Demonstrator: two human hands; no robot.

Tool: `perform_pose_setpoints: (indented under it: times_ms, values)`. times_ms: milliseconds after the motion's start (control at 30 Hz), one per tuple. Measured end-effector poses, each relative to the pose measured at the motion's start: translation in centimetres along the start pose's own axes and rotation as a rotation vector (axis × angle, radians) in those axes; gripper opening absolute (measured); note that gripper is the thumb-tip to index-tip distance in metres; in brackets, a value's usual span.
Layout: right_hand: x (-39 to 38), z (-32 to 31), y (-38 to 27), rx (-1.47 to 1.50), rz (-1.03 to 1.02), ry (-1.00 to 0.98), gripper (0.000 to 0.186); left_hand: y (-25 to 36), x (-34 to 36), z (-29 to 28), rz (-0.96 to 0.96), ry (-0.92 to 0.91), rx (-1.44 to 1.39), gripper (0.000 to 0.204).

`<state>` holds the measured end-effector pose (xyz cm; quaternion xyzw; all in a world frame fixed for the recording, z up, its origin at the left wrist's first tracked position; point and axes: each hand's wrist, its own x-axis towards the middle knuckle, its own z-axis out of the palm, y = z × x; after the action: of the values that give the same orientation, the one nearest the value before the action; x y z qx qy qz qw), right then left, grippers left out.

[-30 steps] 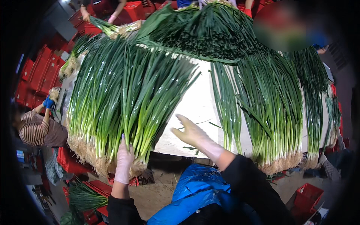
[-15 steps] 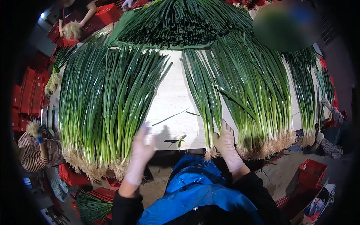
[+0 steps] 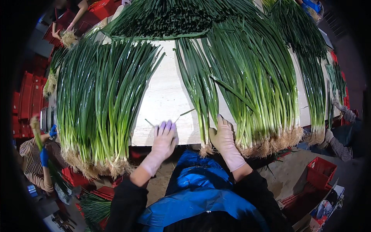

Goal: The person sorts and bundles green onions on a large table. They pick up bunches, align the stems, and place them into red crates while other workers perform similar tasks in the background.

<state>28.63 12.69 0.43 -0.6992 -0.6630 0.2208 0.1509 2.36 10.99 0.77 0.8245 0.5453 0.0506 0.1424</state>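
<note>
My gloved left hand (image 3: 164,140) lies on the white tabletop (image 3: 164,100) near its front edge, fingers stretched out and holding nothing. Short leaf scraps (image 3: 187,112) lie just beyond its fingertips. At the table's front, my gloved right hand (image 3: 225,142) is closed around the lower ends of a few green onions (image 3: 213,104); their roots are hidden by the hand. Just left of it is a narrow row of green onions (image 3: 201,112) with roots at the edge. Wide rows of rooted green onions lie on the left (image 3: 110,100) and right (image 3: 262,96).
A large heap of green onions (image 3: 174,21) covers the table's far side. Workers handle onions at the far left, left (image 3: 44,156) and right. Red crates (image 3: 321,172) stand around the table. A blue apron (image 3: 201,193) covers my front.
My left hand has moved right, from beside the left row onto the bare tabletop, and the scraps there have shifted. My right hand keeps its place. The worker at left now holds up onions.
</note>
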Motion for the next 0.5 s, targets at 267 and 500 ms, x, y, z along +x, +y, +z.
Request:
perform_pose_setpoints:
  times_ms: [267, 500]
  values:
    - [-0.7, 1.9, -0.4, 0.341, 0.003, -0.035, 0.065, 6.5, 0.6, -0.4, -0.186, 0.110, -0.510, 0.052]
    - [0.6, -0.6, -3.2, 1.043, 0.352, -0.351, 0.062, 6.7, 7.2, 0.7, -0.605, -0.307, -1.385, 0.044]
